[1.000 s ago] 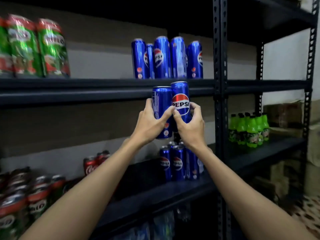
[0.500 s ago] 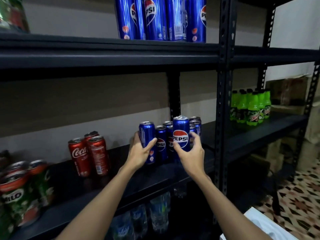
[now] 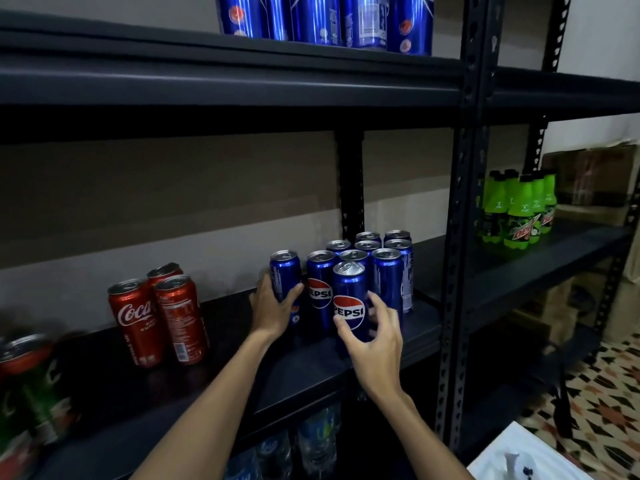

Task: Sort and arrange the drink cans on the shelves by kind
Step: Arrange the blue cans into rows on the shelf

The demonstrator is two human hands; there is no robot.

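Several blue Pepsi cans (image 3: 388, 271) stand bunched on the middle shelf (image 3: 242, 386). My left hand (image 3: 272, 308) grips the leftmost Pepsi can (image 3: 284, 271), which stands upright on the shelf at the cluster's left edge. At the front of the cluster stands another Pepsi can (image 3: 349, 299), logo towards me. My right hand (image 3: 375, 344) is right in front of it, thumb at its lower left and blurred fingers spread loosely along its right side. More Pepsi cans (image 3: 325, 22) line the shelf above.
Three red Coca-Cola cans (image 3: 152, 317) stand left of the Pepsi group, and green Milo cans (image 3: 27, 393) sit at the far left. Green Mountain Dew bottles (image 3: 516, 216) fill the neighbouring bay past the black upright (image 3: 460, 237). Water bottles (image 3: 311, 441) show below.
Both hands carried a Pepsi can each from chest height down to the middle shelf. The cans now stand beside the cluster, and my right fingers have loosened.
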